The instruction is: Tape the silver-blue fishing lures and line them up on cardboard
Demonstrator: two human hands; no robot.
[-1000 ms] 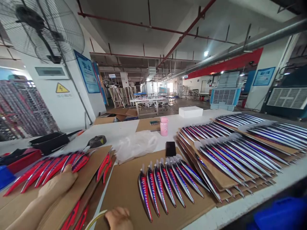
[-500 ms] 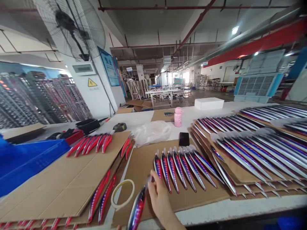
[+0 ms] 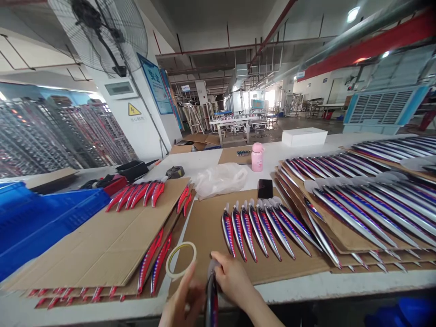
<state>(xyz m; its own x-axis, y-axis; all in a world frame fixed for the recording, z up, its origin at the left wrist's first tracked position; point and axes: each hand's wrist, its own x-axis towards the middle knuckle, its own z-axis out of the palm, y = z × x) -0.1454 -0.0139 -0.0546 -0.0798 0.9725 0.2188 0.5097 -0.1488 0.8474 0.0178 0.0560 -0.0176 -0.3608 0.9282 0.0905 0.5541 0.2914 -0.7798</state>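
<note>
My right hand [image 3: 231,279] grips the upper end of a dark blue-and-red fishing lure [image 3: 211,302] at the table's near edge. My left hand [image 3: 182,302], blurred, lies against the lure's left side, fingers pointing up toward a ring of pale tape [image 3: 180,260]. The lure hangs nearly upright between the two hands. Just beyond them, a row of several silver, blue and red lures [image 3: 254,229] lies side by side on a cardboard sheet [image 3: 204,227].
Left cardboard sheets [image 3: 112,240] carry red lures [image 3: 136,195]; a blue crate [image 3: 41,218] sits further left. Stacked sheets of silver lures [image 3: 357,213] fill the right. Behind lie a black phone [image 3: 265,188], a pink bottle [image 3: 257,157], a plastic bag [image 3: 221,178] and a white box [image 3: 304,136].
The view swung left and down. My left hand left the red lures. Both hands came together at the near edge, and the lure went from tilted to nearly upright.
</note>
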